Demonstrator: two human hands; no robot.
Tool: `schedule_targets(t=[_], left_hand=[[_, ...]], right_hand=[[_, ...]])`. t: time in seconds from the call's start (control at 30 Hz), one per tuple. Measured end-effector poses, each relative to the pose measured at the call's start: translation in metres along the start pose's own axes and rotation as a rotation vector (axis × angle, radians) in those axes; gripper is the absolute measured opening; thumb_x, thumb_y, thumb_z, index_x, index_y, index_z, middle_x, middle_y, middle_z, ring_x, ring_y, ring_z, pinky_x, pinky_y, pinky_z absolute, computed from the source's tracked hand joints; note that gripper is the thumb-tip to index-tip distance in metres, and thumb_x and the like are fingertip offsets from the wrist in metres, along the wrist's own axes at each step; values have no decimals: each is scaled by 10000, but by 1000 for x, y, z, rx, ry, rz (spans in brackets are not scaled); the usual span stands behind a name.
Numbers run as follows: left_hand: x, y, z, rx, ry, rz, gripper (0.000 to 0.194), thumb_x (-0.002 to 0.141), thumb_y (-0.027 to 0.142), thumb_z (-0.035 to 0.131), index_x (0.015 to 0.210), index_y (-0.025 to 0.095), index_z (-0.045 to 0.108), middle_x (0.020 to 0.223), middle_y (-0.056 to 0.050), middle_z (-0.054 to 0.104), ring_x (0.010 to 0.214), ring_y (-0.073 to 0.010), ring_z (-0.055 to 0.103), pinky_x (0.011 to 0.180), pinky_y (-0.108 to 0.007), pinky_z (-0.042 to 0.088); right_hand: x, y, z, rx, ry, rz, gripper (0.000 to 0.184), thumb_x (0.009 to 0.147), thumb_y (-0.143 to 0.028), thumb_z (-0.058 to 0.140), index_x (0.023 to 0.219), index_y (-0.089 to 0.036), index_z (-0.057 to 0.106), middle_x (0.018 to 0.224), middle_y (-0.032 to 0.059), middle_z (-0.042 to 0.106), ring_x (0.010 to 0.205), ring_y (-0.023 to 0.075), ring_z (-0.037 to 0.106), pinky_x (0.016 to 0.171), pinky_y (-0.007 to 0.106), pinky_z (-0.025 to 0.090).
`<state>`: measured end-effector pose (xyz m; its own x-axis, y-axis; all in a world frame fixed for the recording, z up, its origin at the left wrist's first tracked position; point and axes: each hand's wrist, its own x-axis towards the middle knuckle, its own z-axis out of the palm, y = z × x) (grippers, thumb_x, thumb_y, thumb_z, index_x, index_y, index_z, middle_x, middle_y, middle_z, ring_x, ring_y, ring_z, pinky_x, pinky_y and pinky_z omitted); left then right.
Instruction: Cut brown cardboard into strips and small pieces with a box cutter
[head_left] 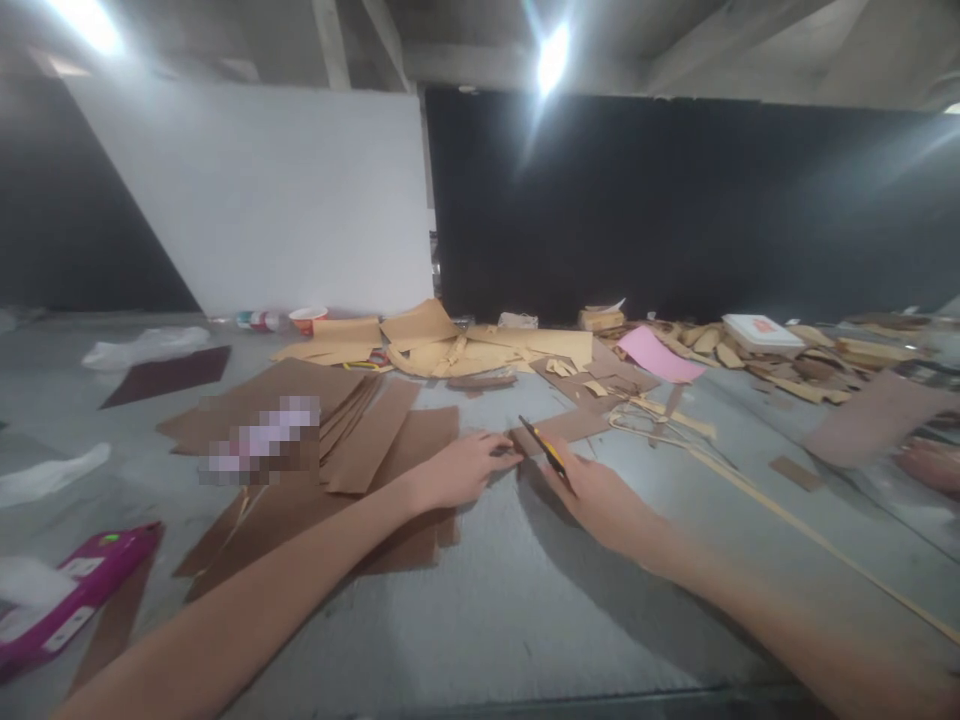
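Observation:
My right hand (600, 495) is closed around a yellow and black utility knife (551, 450), its tip pointing up and to the left. Beneath it lies a flat brown piece of sheet material (581, 427) on the grey table. My left hand (469, 468) rests low over the table, with its fingers stretched toward the left end of that piece and slightly apart. What lies right under those fingertips is hard to make out. Brown sheets (409, 440) and strips are spread in an overlapping pile beside and under my left forearm.
Tan sheets and offcuts (487, 350) run along the back, near a pink sheet (660, 355) and a white box (761, 332). A long tan strip (817, 525) crosses the right side. A magenta object (97, 580) lies front left. Another person's hand (930, 462) shows far right.

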<state>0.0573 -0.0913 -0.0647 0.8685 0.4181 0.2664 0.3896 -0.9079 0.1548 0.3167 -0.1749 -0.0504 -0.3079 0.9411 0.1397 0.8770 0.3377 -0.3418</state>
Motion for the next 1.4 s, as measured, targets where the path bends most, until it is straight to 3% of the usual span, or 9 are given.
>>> schedule_targets(t=[0.17,0.4,0.7,1.2,1.4], left_hand=[[1,0,-3,-52,8,-33,668,862,-1,503,1488,214,597,1529,-119,604,1424,-274,554,1213,-469,437],[2,-3,-5,-89,27,-42,596,874,15,501,1416,218,646,1515,-95,631,1412,-249,574,1221,-455,437],[2,-3,-3,-110,39,-41,657,857,-12,495,1453,240,606,1510,-108,597,1436,-250,516,1221,-462,437],[9,9,-2,193,-80,-114,521,837,19,557,1348,118,580,1400,-199,619,1332,-338,558,1091,-458,508],[13,17,-7,195,-90,-143,500,836,14,543,1317,136,599,1387,-167,629,1288,-309,579,1086,-433,511]], right_hand=[[-9,-10,3,-52,-46,-9,547,1114,-284,303,1658,-232,328,1018,103,791,836,266,758,644,307,407],[-12,-14,9,-126,-18,-29,555,1125,-295,284,1675,-219,286,1037,117,795,798,255,757,622,300,391],[-8,-23,7,-217,-77,-5,579,1129,-305,265,1698,-204,236,1053,139,790,826,270,769,683,329,483],[0,-37,5,-345,-122,-22,589,1120,-280,296,1676,-84,284,920,192,787,838,307,787,694,338,524],[2,-37,0,-248,-141,26,588,1131,-303,264,1686,-108,266,983,186,788,863,294,782,722,334,511]])
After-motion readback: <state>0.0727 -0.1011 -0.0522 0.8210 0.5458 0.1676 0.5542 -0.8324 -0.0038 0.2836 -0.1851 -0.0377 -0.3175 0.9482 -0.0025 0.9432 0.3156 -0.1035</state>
